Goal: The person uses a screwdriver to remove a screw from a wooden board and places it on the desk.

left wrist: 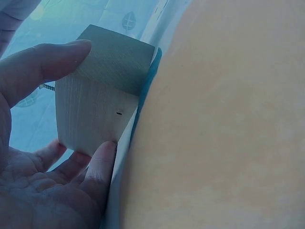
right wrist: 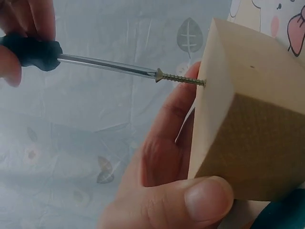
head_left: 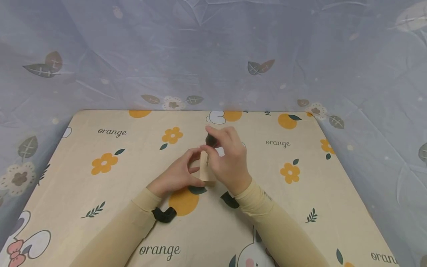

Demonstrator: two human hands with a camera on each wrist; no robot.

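A pale wooden block (head_left: 204,172) stands on the table, gripped at its sides by my left hand (head_left: 176,174). The left wrist view has my thumb on one face of the block (left wrist: 95,112) and the fingers around the opposite side. My right hand (head_left: 232,163) holds a screwdriver by its dark handle (head_left: 211,140), above the block. In the right wrist view, the tip of the screwdriver (right wrist: 109,66) sits at the head of a threaded screw (right wrist: 181,79). The screw's point meets the block face, with most of its thread outside the wood. A small dark slot marks another face.
The table is covered by a cream cloth (head_left: 133,193) printed with oranges, flowers and rabbits. A grey-blue patterned curtain (head_left: 213,48) rises behind the table and at both sides. Dark bands (head_left: 164,214) sit at my wrists.
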